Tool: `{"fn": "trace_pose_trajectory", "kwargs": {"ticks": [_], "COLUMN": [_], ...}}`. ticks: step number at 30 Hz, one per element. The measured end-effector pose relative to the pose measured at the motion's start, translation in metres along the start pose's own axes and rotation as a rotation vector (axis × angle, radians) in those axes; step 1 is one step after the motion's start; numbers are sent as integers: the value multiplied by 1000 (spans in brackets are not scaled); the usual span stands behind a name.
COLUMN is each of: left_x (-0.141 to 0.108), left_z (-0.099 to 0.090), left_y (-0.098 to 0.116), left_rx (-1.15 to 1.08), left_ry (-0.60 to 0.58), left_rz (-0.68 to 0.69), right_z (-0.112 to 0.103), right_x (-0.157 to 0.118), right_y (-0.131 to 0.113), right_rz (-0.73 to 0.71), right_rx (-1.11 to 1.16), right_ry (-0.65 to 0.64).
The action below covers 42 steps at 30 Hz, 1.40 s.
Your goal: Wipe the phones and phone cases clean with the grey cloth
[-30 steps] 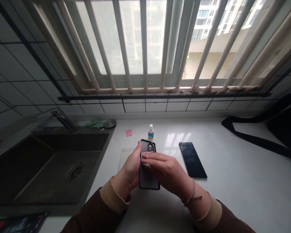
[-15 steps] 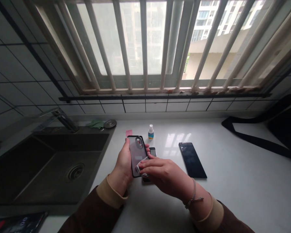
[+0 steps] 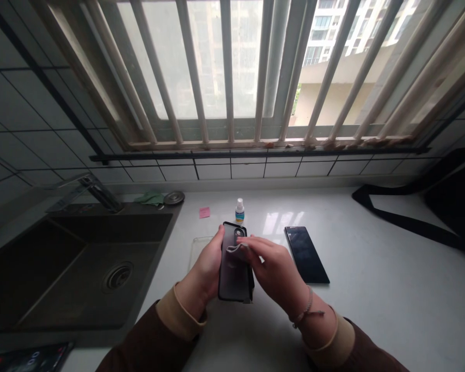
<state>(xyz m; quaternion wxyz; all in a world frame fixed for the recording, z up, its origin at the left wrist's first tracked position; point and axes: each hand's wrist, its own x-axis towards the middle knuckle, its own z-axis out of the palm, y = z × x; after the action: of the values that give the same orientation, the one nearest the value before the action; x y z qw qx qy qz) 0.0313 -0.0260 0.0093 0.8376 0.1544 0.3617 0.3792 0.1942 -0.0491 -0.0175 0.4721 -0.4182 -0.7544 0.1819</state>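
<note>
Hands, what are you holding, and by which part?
The left hand holds a black phone case by its long side edge. The right hand pinches a small cloth with its fingertips, against the case's back.

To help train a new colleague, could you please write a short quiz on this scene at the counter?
1. Which hand grips the black-rimmed phone case?
2. True or false: the small spray bottle stands to the right of the black smartphone.
3. What does the right hand hold against the case? A) a pink sticky note B) a small pale cloth C) a clear case

Key: 1. The left hand. 2. False. 3. B.
</note>
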Motion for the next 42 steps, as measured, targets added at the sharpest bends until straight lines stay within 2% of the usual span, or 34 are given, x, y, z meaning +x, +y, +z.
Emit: {"fn": "trace_pose_trajectory", "kwargs": {"ticks": [4, 6, 8, 10, 13, 15, 17, 21, 26, 29, 31, 34, 36, 38, 40, 42], "left_x": [-5, -6, -6, -5, -2, -1, -1, -1, -1, -2, -2, -2, -2, -3, -5, -6], "left_z": [0, -2, -3, -2, 1, 4, 5, 5, -3, -9, -11, -7, -2, 2, 4, 4], "left_y": [-2, -4, -6, -8, -10, -10, -9, -4, 8, 17, 21, 22, 19, 14, 7, -1], "left_rx": [147, 196, 208, 179, 67, -9, -49, -71, -17, 7, 26, 30, 21, 29, 63, 99], "left_ry": [42, 29, 13, -9, -50, -62, -48, 79, 304, 339, 334, 318, 295, 251, 176, 96], "left_rz": [-92, -133, -143, -122, -9, 52, 51, 79, 239, 335, 379, 390, 349, 266, 162, 45], "right_z": [-21, -28, -28, -20, -2, 8, 11, 5, -3, -6, -6, -4, -3, -4, -7, -10], "right_x": [8, 11, 11, 9, 3, 0, -2, -3, -3, -3, -2, 3, 6, 8, 9, 8], "right_y": [5, 11, 15, 18, 20, 20, 20, 14, -3, -12, -14, -8, 1, 10, 15, 15], "right_rz": [383, 426, 330, 164, -30, -86, -120, -176, -156, -47, 84, 377, 589, 730, 726, 580], "right_rx": [-77, -133, -169, -173, -124, -78, -35, 45, 206, 271, 322, 530, 705, 763, 635, 381], "right_ry": [190, 305, 372, 295, 27, -67, -106, -188, -354, -421, -440, -353, -183, 24, 190, 279]}}
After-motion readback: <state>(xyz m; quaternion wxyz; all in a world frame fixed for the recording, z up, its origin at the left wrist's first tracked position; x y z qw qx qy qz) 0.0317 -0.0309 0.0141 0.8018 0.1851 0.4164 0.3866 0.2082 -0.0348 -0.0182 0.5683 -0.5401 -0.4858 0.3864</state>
